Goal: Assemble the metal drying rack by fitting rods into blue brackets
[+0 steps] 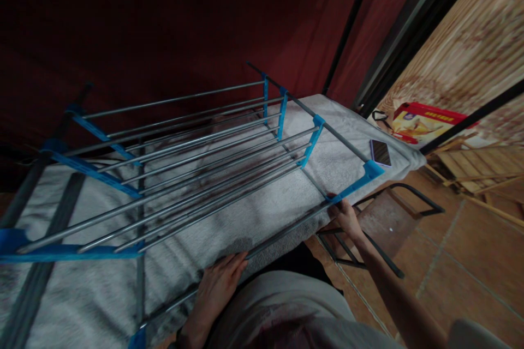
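Note:
A metal rack (229,174) with grey tubes and blue plastic brackets lies on its side across a cloth-covered table. My left hand (216,286) is closed over the rack's near rod, its fingers laid together across the tube. At the right end of that same rod, my right hand (346,221) grips the tube just under a blue bracket (356,184). The undersides of both hands' fingers are hidden. Several thin bars run between the blue end pieces at left and right.
A grey-white cloth (339,158) covers the table. A phone (380,152) lies near its right end. Beside the table stand a dark-framed chair (385,223) and wooden slatted furniture (483,166). A red and yellow box (429,122) sits beyond. A dark red wall (184,27) borders the back.

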A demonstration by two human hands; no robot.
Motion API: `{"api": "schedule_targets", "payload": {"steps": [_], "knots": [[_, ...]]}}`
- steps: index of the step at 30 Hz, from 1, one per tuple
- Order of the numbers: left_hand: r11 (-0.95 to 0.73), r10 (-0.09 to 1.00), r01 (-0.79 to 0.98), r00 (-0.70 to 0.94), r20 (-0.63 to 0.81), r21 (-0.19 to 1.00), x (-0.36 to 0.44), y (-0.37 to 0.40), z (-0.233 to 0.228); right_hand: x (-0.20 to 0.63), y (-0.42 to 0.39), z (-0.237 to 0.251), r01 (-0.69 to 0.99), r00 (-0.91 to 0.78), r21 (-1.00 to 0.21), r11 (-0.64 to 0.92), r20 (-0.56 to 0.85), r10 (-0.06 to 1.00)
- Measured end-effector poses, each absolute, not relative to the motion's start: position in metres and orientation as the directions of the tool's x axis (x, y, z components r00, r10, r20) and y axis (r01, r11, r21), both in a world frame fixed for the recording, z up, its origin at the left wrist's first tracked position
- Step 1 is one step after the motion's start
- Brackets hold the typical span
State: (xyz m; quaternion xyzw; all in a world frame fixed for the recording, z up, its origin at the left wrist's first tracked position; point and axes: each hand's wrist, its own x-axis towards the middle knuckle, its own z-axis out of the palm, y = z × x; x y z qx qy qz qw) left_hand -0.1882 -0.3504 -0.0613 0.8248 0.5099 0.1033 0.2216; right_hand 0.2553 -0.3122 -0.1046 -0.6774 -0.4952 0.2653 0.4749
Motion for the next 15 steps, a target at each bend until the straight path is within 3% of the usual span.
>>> {"api": "schedule_targets", "payload": {"steps": [15], "knots": [[-0.354,0.882,0.844,0.444,-0.157,0.403,-0.1802,-0.3574,-0.0620,0.2508,-0.3090,-0.1051,0.401,0.417,-0.911,-0.093,0.091,0.904]]}}
